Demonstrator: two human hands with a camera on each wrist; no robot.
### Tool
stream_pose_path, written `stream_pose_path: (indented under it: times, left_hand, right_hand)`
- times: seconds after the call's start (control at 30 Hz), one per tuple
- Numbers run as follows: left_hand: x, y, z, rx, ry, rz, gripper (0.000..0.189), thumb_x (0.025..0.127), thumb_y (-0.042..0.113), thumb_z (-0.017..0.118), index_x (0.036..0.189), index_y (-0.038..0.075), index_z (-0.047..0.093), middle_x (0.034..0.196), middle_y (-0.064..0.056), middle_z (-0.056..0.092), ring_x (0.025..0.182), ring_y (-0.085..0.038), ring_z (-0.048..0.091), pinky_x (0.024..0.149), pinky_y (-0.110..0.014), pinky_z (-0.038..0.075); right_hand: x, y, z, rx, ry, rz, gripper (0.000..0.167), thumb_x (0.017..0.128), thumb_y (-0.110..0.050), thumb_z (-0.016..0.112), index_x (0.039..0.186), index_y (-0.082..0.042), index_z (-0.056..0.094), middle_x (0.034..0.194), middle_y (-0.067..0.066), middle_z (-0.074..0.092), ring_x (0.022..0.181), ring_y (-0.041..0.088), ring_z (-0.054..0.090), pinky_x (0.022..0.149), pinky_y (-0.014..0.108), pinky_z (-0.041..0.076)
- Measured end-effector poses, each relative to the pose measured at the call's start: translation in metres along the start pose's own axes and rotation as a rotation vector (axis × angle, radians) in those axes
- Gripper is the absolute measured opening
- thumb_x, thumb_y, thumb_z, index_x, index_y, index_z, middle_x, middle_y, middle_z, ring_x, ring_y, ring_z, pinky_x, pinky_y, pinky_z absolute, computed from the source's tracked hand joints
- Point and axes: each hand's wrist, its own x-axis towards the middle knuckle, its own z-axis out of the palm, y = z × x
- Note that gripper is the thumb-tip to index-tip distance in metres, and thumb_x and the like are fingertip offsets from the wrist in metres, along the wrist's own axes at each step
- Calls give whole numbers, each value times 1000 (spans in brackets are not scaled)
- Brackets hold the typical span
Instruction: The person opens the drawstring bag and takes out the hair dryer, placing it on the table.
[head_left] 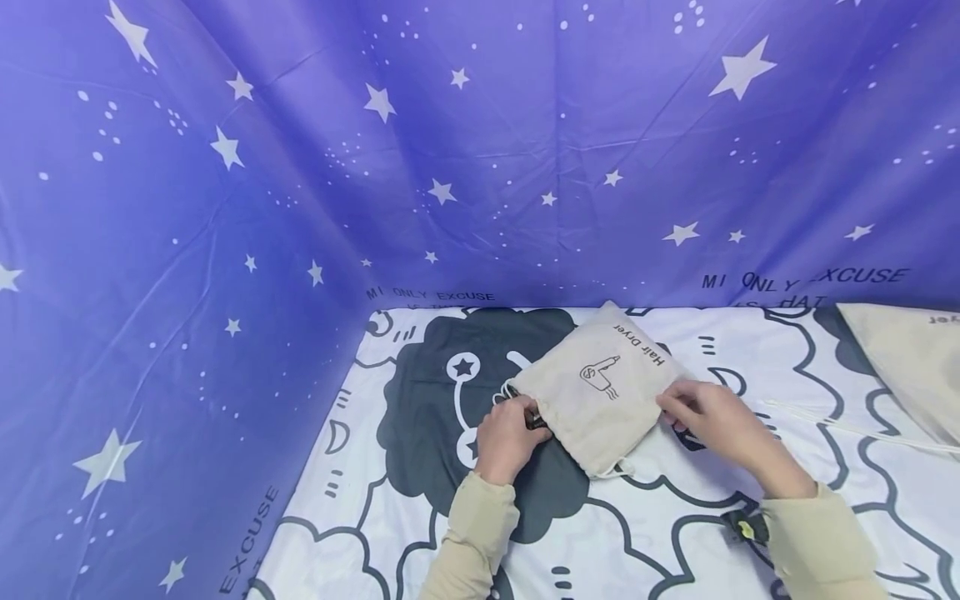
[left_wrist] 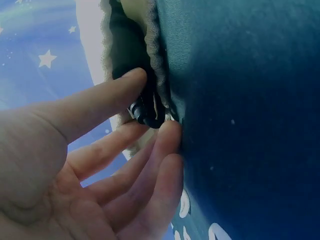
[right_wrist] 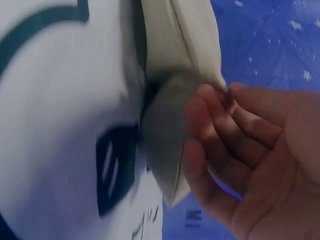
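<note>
A cream drawstring bag printed "Hair Dryer" lies tilted on the patterned cloth in the head view. Its gathered mouth faces my left hand. There, my left thumb and fingers pinch a black cord-like piece at the opening; the rest of it is hidden inside the bag. White drawstrings stick out at the bag's corners. On the opposite side, my right hand pinches the edge of the bag between thumb and forefinger. In the right wrist view the bag's fabric bulges beside the curled fingers.
A second cream bag lies at the right, its white string trailing left. Near my right sleeve sits a small dark item with a yellow mark. Blue star-printed curtains stand behind and to the left of the black-and-white cloth.
</note>
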Motion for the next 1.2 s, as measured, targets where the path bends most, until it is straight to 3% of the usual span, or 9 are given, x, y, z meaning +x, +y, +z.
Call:
stream_pose_path:
  times: [0.13, 0.23, 0.37, 0.53, 0.63, 0.73, 0.9, 1.2]
  left_hand:
    - [-1, 2, -1, -3, 16, 11, 25, 66, 25, 90, 84, 19, 75, 77, 2, 69, 70, -22, 66, 56, -35, 47]
    - [-2, 4, -1, -2, 20, 20, 21, 66, 25, 90, 80, 21, 75, 75, 4, 68, 69, -21, 65, 55, -34, 46]
    - [-2, 5, 0, 0, 25, 38, 20, 67, 23, 89, 69, 21, 70, 65, 6, 60, 61, -17, 60, 52, -32, 44]
    - [-3, 5, 2, 6, 52, 52, 23, 67, 22, 88, 62, 21, 66, 61, 6, 58, 60, -18, 61, 51, -33, 45]
    - [-5, 3, 2, 9, 73, 45, 15, 67, 24, 89, 72, 23, 75, 71, 7, 69, 67, -22, 67, 55, -35, 49]
    - [-6, 2, 1, 13, 93, 45, 20, 66, 25, 89, 84, 25, 81, 82, 7, 75, 75, -24, 71, 59, -37, 52]
    - [-5, -1, 0, 19, 113, 65, 22, 67, 25, 89, 87, 25, 82, 87, 7, 77, 76, -25, 72, 60, -38, 54]
    - [-5, -11, -3, 16, 102, 37, 22, 69, 25, 88, 90, 24, 82, 89, 3, 77, 77, -27, 72, 60, -40, 53]
  right_hand:
    - [1, 16, -13, -20, 72, 12, 11, 95, -15, 66, 96, -4, 68, 82, 4, 67, 72, 15, 61, 66, 31, 48]
    - [3, 29, -18, -68, 98, 41, 29, 89, -14, 72, 109, 5, 63, 97, 18, 66, 83, 30, 63, 72, 43, 49]
    - [6, 42, -18, -93, 33, 85, 47, 86, -12, 72, 122, 13, 54, 111, 32, 59, 95, 44, 60, 79, 56, 47]
    - [8, 50, -12, -115, 12, 90, 32, 90, -13, 70, 112, 9, 63, 94, 23, 68, 85, 38, 63, 76, 55, 48]
    - [8, 48, -10, -142, 60, 70, 21, 92, -14, 67, 102, 4, 66, 82, 14, 67, 73, 29, 60, 67, 47, 46]
    - [8, 45, -10, -158, 103, 67, 14, 93, -14, 66, 96, 0, 67, 75, 9, 63, 66, 22, 52, 59, 38, 39]
    - [9, 47, -11, -165, 148, 85, 12, 92, -14, 68, 95, -2, 68, 76, 12, 64, 66, 23, 51, 57, 38, 37]
    - [8, 59, -10, -163, 194, 102, 14, 92, -15, 69, 97, -1, 67, 79, 15, 66, 67, 26, 56, 59, 43, 40]
